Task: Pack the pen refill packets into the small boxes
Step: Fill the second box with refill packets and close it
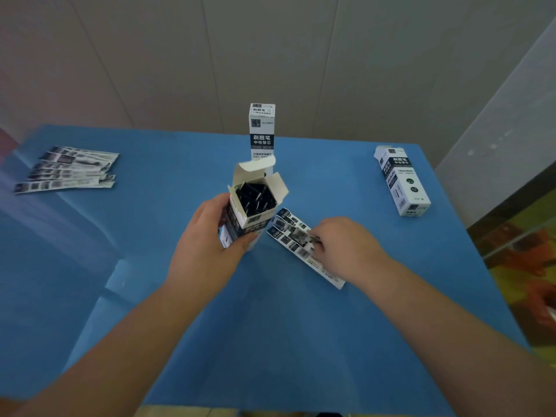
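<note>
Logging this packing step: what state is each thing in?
Held box: flaps open, upright, refills inside, in left hand.
Back box: closed, upright.
Right box: lying flat.
Near packets: flat, right hand picking.
Left packets: fanned, untouched.

Looks to me like a plain packing station in plain indoor room, not a home kitchen or lab. I see a desk [301, 326] w/ blue cover pushed vs. bare beige panelled wall [180, 55]. Stock is all one product: printed black-white cartons, one upright [262, 127], one lying at right [401, 180], plus fanned pile of refill packets [69, 170] far left. Patterned orange-yellow floor [523, 260] shows at right edge. No machines or shelves visible to me.
</note>
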### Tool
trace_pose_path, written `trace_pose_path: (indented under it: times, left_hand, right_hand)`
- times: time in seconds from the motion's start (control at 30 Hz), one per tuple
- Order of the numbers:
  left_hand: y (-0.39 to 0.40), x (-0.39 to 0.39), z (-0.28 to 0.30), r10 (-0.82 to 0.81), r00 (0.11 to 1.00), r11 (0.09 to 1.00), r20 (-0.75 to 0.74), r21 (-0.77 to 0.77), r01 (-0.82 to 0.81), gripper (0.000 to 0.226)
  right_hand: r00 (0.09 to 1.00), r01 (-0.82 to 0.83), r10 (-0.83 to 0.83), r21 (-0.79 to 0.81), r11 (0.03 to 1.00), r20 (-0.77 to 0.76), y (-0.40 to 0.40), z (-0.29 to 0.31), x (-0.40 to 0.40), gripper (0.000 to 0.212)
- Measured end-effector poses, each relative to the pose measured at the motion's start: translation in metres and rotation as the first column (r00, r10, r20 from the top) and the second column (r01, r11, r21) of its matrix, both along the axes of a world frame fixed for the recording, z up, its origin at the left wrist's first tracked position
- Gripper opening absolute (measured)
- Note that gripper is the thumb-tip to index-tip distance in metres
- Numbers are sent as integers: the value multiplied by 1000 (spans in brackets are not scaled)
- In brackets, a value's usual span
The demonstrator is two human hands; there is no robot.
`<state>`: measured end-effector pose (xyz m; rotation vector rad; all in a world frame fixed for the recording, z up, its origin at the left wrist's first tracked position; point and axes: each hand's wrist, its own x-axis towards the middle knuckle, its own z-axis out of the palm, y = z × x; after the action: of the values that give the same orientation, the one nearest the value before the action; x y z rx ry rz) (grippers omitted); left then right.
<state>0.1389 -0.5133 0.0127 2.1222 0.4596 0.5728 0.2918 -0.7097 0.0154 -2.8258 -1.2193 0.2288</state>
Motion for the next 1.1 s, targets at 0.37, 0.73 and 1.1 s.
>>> trace_pose_path:
  times: [0.37, 0.73, 1.1]
  left_hand:
    - [-7, 1, -8, -6, 1000, 1000, -4, -20, 6, 55]
    - [-13, 4, -5, -31, 1000, 999, -6, 13, 31, 59]
    - [-12, 5, -8, -25, 999, 996, -20, 86, 27, 59]
  right_hand:
    - [933, 340, -231, 465, 817, -276, -19, 53, 8, 11]
    - [844, 485, 148, 851, 202, -516, -31, 89, -29, 17]
    - [944, 326, 5, 933, -152, -329, -3, 97, -57, 10]
